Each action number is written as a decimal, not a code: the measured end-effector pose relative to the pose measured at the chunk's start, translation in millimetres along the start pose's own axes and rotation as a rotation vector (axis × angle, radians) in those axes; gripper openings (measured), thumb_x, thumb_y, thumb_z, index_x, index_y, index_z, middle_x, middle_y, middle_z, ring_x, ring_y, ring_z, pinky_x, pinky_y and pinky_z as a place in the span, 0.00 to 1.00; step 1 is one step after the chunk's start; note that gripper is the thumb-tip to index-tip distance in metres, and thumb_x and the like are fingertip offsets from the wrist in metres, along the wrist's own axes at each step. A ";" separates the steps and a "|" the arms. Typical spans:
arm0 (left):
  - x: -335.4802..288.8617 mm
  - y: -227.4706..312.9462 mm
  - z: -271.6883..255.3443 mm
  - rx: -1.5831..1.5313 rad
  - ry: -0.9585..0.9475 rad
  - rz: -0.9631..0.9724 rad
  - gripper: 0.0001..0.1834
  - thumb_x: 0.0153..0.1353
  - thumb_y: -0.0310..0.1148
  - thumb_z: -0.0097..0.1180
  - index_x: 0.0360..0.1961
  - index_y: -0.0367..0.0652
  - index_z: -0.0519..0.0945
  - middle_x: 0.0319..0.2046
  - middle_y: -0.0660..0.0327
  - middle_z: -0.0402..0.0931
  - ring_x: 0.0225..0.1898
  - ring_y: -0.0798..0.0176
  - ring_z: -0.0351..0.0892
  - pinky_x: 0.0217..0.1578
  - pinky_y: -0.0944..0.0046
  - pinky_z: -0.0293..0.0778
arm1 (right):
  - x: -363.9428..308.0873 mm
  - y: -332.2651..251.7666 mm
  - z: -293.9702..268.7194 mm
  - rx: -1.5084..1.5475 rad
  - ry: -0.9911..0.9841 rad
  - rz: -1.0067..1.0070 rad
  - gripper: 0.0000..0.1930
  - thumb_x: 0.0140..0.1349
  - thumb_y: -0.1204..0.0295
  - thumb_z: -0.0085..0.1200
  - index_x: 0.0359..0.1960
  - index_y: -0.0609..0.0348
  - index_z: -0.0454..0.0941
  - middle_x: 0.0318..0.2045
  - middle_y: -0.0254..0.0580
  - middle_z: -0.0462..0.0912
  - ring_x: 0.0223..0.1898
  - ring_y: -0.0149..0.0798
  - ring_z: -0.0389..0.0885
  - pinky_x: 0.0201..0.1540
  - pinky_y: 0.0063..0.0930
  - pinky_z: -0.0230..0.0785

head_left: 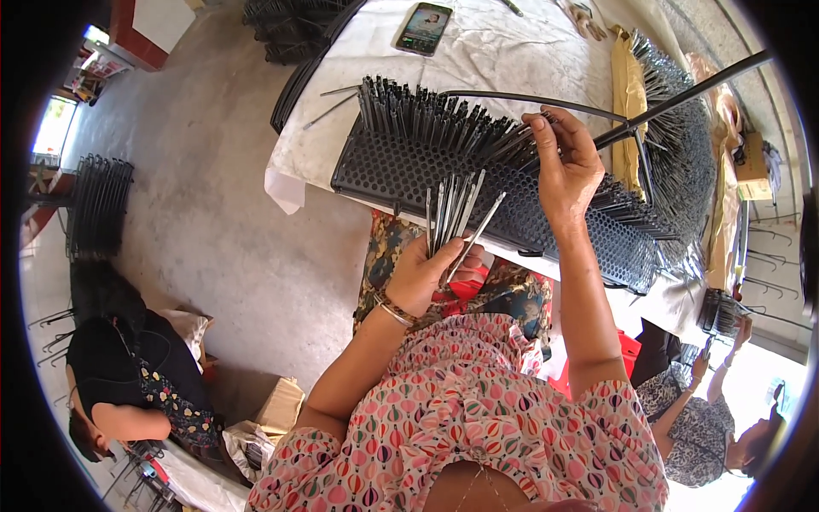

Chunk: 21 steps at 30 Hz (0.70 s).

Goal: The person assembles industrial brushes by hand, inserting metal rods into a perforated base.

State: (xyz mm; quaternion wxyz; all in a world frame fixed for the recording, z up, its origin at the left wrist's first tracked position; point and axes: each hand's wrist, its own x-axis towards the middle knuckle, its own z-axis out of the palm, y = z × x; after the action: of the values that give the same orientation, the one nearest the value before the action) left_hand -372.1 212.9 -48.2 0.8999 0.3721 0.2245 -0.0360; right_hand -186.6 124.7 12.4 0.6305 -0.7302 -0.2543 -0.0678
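My left hand (431,277) is closed round a fanned bundle of thin metal rods (452,205), their grey ends pointing up and one leaning out to the right. Beyond it lies a black perforated rack (401,162), with rows of dark slender rods (435,115) standing in its holes. Over the rack's middle, my right hand (567,162) has thumb and fingers pinched at the upper ends of slanting dark rods. Its fingertips partly hide what they grip.
The rack rests on a white-covered table (546,64) with a phone (423,28) at the back. A large heap of metal rods (678,128) and a black bar (708,85) are at right. Two other people (141,367) work at lower left and lower right.
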 end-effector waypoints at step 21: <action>-4.7 2.3 1.8 0.036 0.033 0.020 0.12 0.64 0.32 0.50 0.43 0.35 0.76 0.39 0.56 0.79 0.36 0.68 0.79 0.35 0.69 0.77 | -10.0 -13.0 0.4 -0.580 -0.136 -0.624 0.12 0.51 0.75 0.62 0.38 0.59 0.81 0.33 0.39 0.82 0.31 0.37 0.77 0.34 0.28 0.67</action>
State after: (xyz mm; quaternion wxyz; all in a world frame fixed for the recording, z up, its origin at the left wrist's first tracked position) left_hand -375.1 212.8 -43.6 0.8895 0.3911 0.2349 -0.0247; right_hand -201.3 123.1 19.7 0.3303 -0.7681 -0.4744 -0.2756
